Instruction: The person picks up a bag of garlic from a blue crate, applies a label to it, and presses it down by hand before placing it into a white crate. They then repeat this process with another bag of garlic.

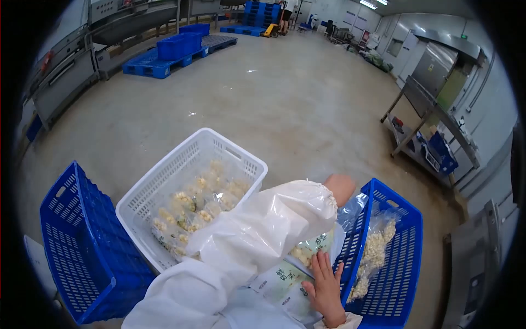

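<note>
My left arm, in a shiny white sleeve (pixel 263 230), reaches across to the right. My left hand (pixel 341 189) is beside the clear upper part of a plastic bag (pixel 353 211); its fingers are hidden. My right hand (pixel 327 290) lies with fingers spread on printed plastic bags, one of them showing pale cauliflower pieces (pixel 302 254) inside. Another printed bag (pixel 285 285) lies flat under and beside that hand. Left of my sleeve, a white crate (pixel 189 145) holds several clear bags of cauliflower (pixel 200 197).
On the right, a blue crate (pixel 402 263) holds a bag of cauliflower pieces (pixel 375 247). Another blue crate (pixel 90 241) stands tilted at left. Farther off are blue pallets (pixel 148 64) with blue bins (pixel 179 46), a metal rack (pixel 427 120) and a person (pixel 286 15) near a yellow pallet jack (pixel 270 30).
</note>
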Demonstrator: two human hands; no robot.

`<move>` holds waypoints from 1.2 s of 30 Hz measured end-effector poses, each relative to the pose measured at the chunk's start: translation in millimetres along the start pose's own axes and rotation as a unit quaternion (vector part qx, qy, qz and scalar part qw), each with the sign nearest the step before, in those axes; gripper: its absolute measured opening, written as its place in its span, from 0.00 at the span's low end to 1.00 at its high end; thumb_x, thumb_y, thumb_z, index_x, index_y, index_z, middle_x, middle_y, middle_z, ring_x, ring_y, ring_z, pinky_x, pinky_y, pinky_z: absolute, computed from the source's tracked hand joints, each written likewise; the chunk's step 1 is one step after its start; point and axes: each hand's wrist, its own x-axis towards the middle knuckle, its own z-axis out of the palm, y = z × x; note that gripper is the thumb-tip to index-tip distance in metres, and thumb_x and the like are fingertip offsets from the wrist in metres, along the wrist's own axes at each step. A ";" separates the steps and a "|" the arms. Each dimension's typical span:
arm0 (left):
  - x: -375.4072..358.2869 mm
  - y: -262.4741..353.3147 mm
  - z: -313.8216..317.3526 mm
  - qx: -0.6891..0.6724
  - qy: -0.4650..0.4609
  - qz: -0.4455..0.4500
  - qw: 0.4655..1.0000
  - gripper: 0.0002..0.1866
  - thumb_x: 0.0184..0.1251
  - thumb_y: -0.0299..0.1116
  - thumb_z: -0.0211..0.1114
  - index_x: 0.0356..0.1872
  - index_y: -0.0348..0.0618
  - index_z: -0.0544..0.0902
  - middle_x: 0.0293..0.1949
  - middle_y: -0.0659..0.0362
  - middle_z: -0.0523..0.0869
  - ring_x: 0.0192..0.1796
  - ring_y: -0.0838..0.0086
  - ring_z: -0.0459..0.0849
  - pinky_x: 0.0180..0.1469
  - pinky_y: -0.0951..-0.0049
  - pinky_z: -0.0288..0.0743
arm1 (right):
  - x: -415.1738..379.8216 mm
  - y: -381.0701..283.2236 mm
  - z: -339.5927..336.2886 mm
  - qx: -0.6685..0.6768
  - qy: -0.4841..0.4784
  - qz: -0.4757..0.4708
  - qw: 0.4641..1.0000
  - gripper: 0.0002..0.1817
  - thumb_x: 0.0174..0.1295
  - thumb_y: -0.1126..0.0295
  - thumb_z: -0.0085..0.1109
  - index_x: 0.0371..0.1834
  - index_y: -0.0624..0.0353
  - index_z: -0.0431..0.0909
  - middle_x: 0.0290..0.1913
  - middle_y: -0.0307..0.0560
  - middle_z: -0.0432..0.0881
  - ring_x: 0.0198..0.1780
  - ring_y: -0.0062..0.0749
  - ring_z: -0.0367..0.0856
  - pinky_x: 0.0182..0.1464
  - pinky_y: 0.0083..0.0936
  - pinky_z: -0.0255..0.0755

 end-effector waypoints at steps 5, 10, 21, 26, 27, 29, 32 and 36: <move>-42.0 5.5 -42.4 -0.094 0.135 0.063 0.984 0.08 0.55 0.22 0.61 0.37 0.41 0.82 0.39 0.50 0.84 0.47 0.53 0.84 0.46 0.55 0.78 | -5.0 10.8 -11.3 0.010 0.077 -0.035 0.996 0.30 0.70 0.55 0.52 0.69 0.64 0.70 0.69 0.57 0.72 0.73 0.51 0.66 0.77 0.58 0.33; -167.6 4.7 -142.3 -0.031 0.297 0.071 0.952 0.07 0.53 0.22 0.61 0.33 0.42 0.83 0.36 0.50 0.84 0.43 0.51 0.85 0.43 0.55 0.79 | -1.9 37.0 5.5 0.083 0.310 -0.019 0.947 0.20 0.75 0.67 0.45 0.60 0.68 0.76 0.56 0.56 0.83 0.61 0.47 0.78 0.76 0.47 0.48; -374.2 -57.4 -195.1 0.003 0.346 -0.145 0.927 0.07 0.65 0.15 0.60 0.38 0.37 0.83 0.33 0.58 0.81 0.38 0.70 0.81 0.44 0.74 0.74 | 46.5 69.0 12.8 0.138 0.339 0.028 0.930 0.19 0.80 0.67 0.42 0.62 0.68 0.75 0.57 0.55 0.80 0.57 0.38 0.80 0.59 0.29 0.73; -454.3 -122.3 -151.9 0.030 0.230 -0.309 0.922 0.04 0.68 0.18 0.59 0.37 0.36 0.82 0.37 0.57 0.80 0.41 0.69 0.80 0.46 0.74 0.73 | 58.5 71.5 14.3 0.155 0.360 0.054 0.919 0.20 0.80 0.62 0.43 0.62 0.66 0.75 0.60 0.54 0.80 0.59 0.40 0.80 0.62 0.31 0.74; -471.4 -131.7 -142.9 0.006 0.225 -0.344 0.912 0.04 0.68 0.18 0.59 0.37 0.35 0.81 0.37 0.56 0.80 0.41 0.68 0.80 0.46 0.73 0.73 | 58.7 74.9 15.9 0.158 0.359 0.054 0.918 0.20 0.80 0.62 0.43 0.61 0.66 0.75 0.60 0.54 0.80 0.58 0.40 0.80 0.62 0.31 0.74; -501.6 -149.3 -124.1 -0.015 0.207 -0.391 0.897 0.03 0.68 0.19 0.59 0.37 0.35 0.81 0.37 0.56 0.79 0.42 0.66 0.80 0.48 0.72 0.73 | 58.1 80.3 17.2 0.154 0.357 0.058 0.920 0.20 0.80 0.61 0.42 0.61 0.66 0.75 0.59 0.54 0.80 0.58 0.40 0.81 0.62 0.31 0.74; -537.0 -175.2 -89.0 -0.015 0.183 -0.423 0.887 0.04 0.66 0.18 0.59 0.37 0.35 0.81 0.38 0.54 0.80 0.44 0.61 0.81 0.49 0.70 0.74 | 57.9 82.4 18.1 0.144 0.353 0.065 0.922 0.20 0.80 0.61 0.42 0.60 0.66 0.75 0.59 0.53 0.80 0.58 0.40 0.81 0.62 0.31 0.74; -568.4 -207.0 -47.3 0.035 0.112 -0.415 0.902 0.05 0.63 0.17 0.59 0.36 0.35 0.81 0.39 0.52 0.82 0.47 0.54 0.81 0.51 0.66 0.75 | 57.6 80.8 16.9 0.144 0.348 0.062 0.924 0.20 0.80 0.61 0.42 0.60 0.66 0.76 0.58 0.53 0.80 0.57 0.40 0.81 0.61 0.31 0.74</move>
